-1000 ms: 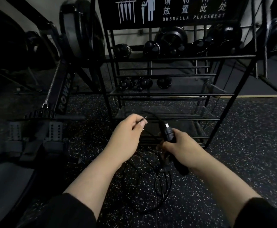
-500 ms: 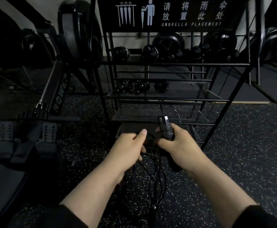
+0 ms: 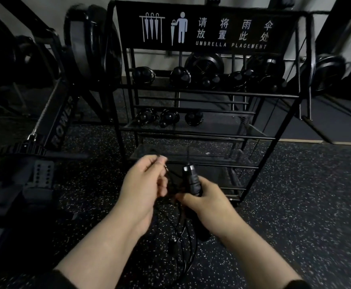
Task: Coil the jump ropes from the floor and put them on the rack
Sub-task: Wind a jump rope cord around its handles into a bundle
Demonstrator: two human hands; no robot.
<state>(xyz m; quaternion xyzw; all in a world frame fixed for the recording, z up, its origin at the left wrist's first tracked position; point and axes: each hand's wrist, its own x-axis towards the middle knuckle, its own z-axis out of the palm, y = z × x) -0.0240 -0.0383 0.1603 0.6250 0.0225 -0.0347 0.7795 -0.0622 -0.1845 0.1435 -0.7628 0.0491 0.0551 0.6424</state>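
You are standing on dark, white-flecked rubber gym flooring [image 3: 295, 205], facing a black tubular-metal rack [image 3: 191, 134] topped by a sign panel reading "UMBRELLA PLACEMENT" [image 3: 230, 45], with round black weights [image 3: 179, 77] on its upper tiers and a black rowing machine [image 3: 62, 126] off to the left. Your right hand [image 3: 208, 202] has its fingers curled around the black jump-rope handle with the silver cap [image 3: 191, 180], held upright just in front of the rack's lowest shelves, probably so it serves as the anchor for the coil. Your left hand [image 3: 143, 182] is close beside it, fingers bent and pinching the thin black cord [image 3: 183, 236] near a small metal fitting, which looks like the way to feed the next turn onto the bundle. The rest of the cord hangs in several loose loops below and between your wrists, clear of the shelves (whether its lowest loops touch the floor is hard to tell in this light). Compared with half a second ago, your left hand has lifted and drawn slightly away from the handle, pulling up a fresh length, while your right hand has kept its grip and the loops beneath look a little fuller. Coiling seems nearly done; placing it on the rack remains.
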